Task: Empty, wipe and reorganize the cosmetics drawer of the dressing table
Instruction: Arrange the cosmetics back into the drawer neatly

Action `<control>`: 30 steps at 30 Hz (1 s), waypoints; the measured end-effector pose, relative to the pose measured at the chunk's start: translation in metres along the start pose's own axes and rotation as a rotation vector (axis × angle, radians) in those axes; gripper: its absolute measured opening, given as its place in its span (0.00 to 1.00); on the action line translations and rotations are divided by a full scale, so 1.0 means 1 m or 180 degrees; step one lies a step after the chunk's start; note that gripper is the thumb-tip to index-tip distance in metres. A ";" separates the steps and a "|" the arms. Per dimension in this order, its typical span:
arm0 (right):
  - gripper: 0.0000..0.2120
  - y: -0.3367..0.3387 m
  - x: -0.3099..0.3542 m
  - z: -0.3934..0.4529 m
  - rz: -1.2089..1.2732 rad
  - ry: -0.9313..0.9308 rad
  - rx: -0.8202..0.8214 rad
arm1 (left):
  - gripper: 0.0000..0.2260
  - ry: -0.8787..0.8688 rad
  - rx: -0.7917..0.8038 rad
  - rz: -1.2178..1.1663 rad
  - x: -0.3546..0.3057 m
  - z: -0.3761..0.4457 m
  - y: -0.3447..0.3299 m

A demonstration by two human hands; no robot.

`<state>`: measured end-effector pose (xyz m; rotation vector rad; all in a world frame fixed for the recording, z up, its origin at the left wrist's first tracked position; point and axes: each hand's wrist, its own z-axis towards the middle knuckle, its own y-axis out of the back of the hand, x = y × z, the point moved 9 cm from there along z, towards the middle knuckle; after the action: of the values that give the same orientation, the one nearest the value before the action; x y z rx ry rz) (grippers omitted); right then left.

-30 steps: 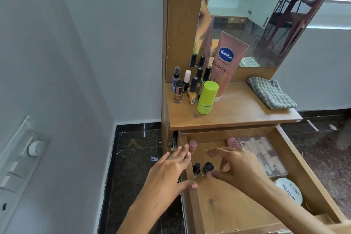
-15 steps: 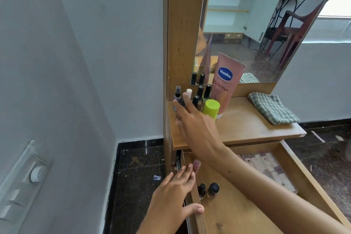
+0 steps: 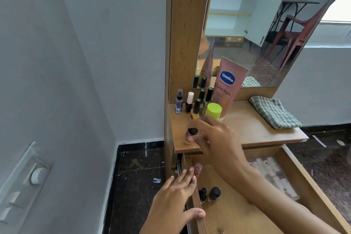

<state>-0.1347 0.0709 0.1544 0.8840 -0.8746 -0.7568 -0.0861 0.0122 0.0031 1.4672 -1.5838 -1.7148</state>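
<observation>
Over tabletop (image 3: 247,129) | right hand (image 3: 218,142) pinches black-capped bottle (image 3: 191,132) left of palm | left hand (image 3: 174,201) flat on drawer wall (image 3: 188,162)

The wooden drawer (image 3: 228,218) is pulled open at 6 o'clock of the worktop (image 3: 256,131). Inside, two dark-capped nail polish bottles (image 3: 202,194) stand upright at its 9 o'clock wall. A pink bottle (image 3: 198,169) lies at 11 o'clock and a clear-lidded palette (image 3: 275,173) at 2 o'clock. A blurred dark-capped bottle (image 3: 192,132) is pinched by the right grip (image 3: 218,138) at the worktop's 8 o'clock corner.

Pale grey walls (image 3: 85,62) with a switch panel (image 3: 24,182) meet a dark speckled floor (image 3: 136,186).
</observation>
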 end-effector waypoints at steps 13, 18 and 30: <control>0.13 -0.007 -0.097 -0.107 -0.0278 -0.0858 0.0580 | 0.36 0.0024 -0.0305 -0.0176 -0.005 -0.011 0.010; 0.10 -0.034 -0.103 -0.114 -0.0056 -0.0938 0.0956 | 0.36 0.0029 -0.0375 -0.0161 -0.005 -0.012 0.011; 0.12 -0.052 -0.097 -0.109 -0.0278 -0.0856 0.1361 | 0.36 0.0025 -0.0430 -0.0147 -0.006 -0.013 0.014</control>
<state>-0.0919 0.1653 0.0388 1.2209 -1.2721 -0.7891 -0.0778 0.0064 0.0207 1.4528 -1.4106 -1.8017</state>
